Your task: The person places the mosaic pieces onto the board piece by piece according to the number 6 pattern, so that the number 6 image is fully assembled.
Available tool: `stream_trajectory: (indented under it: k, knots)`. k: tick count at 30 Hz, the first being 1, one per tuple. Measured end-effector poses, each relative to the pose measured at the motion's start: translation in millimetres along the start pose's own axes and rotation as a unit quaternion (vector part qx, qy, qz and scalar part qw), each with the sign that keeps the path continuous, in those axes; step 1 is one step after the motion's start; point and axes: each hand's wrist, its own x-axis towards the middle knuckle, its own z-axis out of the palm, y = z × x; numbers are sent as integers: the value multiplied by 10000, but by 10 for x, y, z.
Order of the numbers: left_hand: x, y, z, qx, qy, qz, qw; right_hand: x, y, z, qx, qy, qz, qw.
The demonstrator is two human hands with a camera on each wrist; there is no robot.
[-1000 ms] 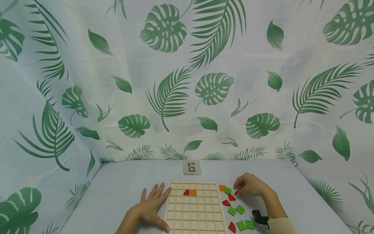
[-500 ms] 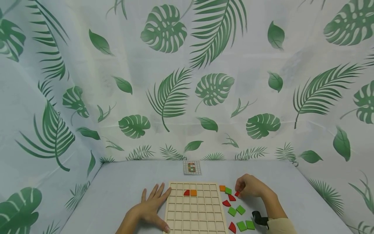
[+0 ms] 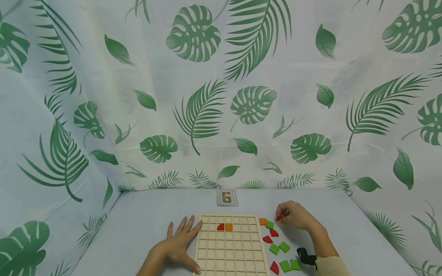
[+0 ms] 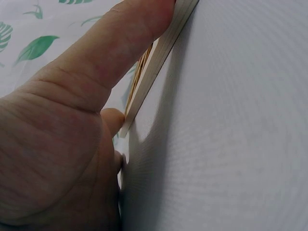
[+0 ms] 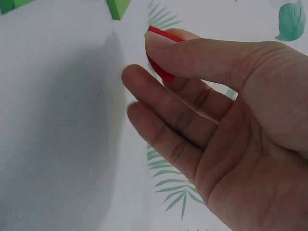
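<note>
Reads as a 6 (image 3: 226,197) (or possibly a G, too small to settle), printed in several colours on the small gridded card (image 3: 227,197) lying beyond the wooden board (image 3: 229,245).

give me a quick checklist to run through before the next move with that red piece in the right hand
1. Right hand has a grip: ok, the held red piece is pinched at the thumb tip.
2. Held piece is over the board: not ok, it is off to the board's right.
3. Left hand is at the board: ok, thumb and a fingertip at its left edge.
4. Placed pieces sit in cells: ok, red quarter-round and orange square side by side.
5. Pattern card is uncovered: ok, beyond the board.
6. Held piece's full outline: cannot tell, the thumb hides much of it.
</note>
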Motion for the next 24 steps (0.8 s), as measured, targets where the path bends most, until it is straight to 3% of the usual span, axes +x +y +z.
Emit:
stream_trajectory:
  k: [8,13,24]
  knots:
    - [19,-48,14,-64,-14,43,10000,8,-63,-46,233,210,-154,9994]
    - [13,-38,8,-40,-15,37,10000,33,-113,-54,278,399,-617,9969]
    - [-9,16,-2,47,6,-8,10000,101,-272,106,688,1090,-877,9878]
